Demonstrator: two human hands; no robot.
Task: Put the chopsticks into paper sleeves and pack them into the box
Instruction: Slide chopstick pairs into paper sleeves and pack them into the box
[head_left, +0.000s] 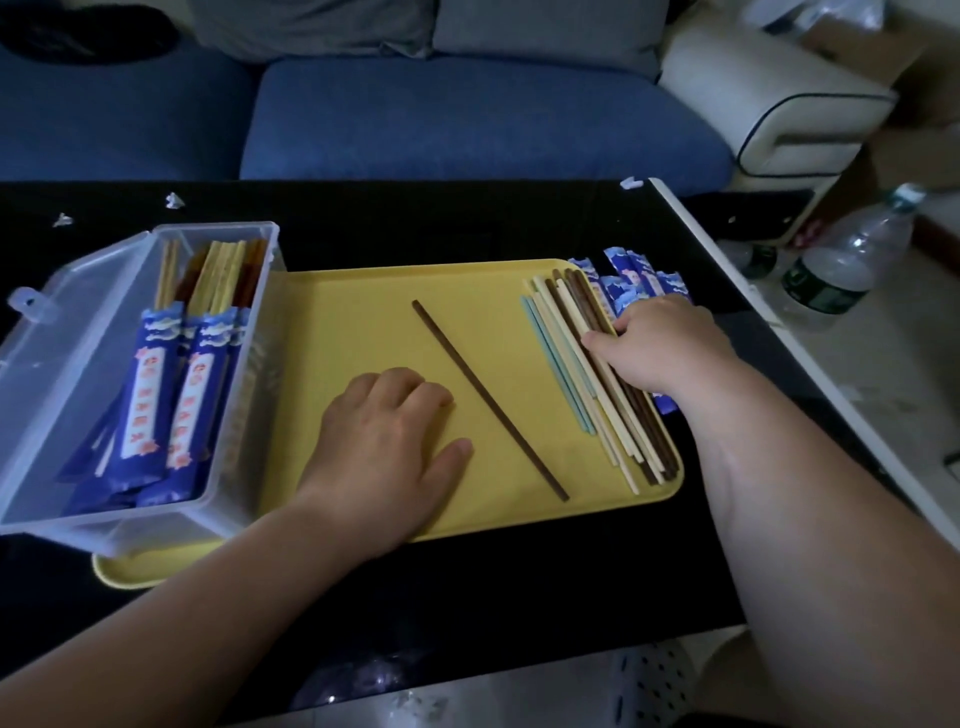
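Head view, chopsticks (618, 431), black table (467, 597), blue sofa (467, 119)

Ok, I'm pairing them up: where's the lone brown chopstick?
Head view: the chopstick lies diagonally on the yellow tray, between the left hand and the pile the right hand touches.

Brown chopstick (488, 400) diagonal, box (218, 227) perhaps half-full

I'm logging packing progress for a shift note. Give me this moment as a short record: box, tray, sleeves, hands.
box: clear box, lid open, holds sleeved chopsticks
tray: yellow tray; one brown chopstick lies alone mid-tray; loose pile at its right side
sleeves: blue sleeves by the tray's right edge
left hand: rests on tray, holds nothing
right hand: on pile and sleeves; grip unclear
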